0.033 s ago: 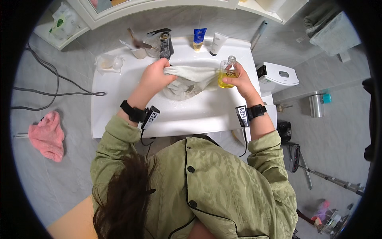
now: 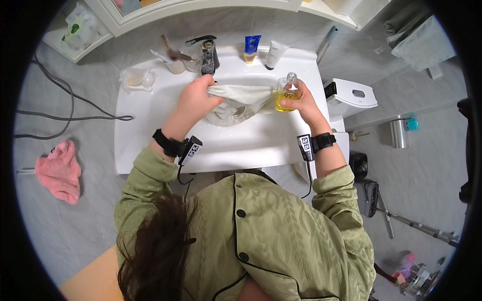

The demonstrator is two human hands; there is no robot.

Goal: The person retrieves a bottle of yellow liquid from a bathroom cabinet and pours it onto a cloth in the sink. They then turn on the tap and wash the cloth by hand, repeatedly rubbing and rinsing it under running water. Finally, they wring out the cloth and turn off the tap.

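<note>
In the head view, the left hand [image 2: 197, 98] is pinching one end of a pale, wet-looking cloth [image 2: 236, 109] between thumb and fingers, lifting that end over the basin of the white sink [image 2: 201, 145]. The cloth is stretching across toward the right hand, its lower folds sagging into the basin. The right hand [image 2: 308, 104] is grasping a clear bottle of yellow liquid [image 2: 282, 95] — thumb across its front — and holding it roughly upright; whether those fingers are also gripping the cloth, I cannot tell.

The work seems to be partway along: cloth and bottle are both already in hand. No liquid is visibly running from the bottle, and whether any is already soaking the cloth, I cannot tell. Setting both down is apparently left. Behind them, the dark faucet [image 2: 208, 57], a blue tube [image 2: 252, 49] and a white tube [image 2: 275, 54] are standing untouched.
</note>
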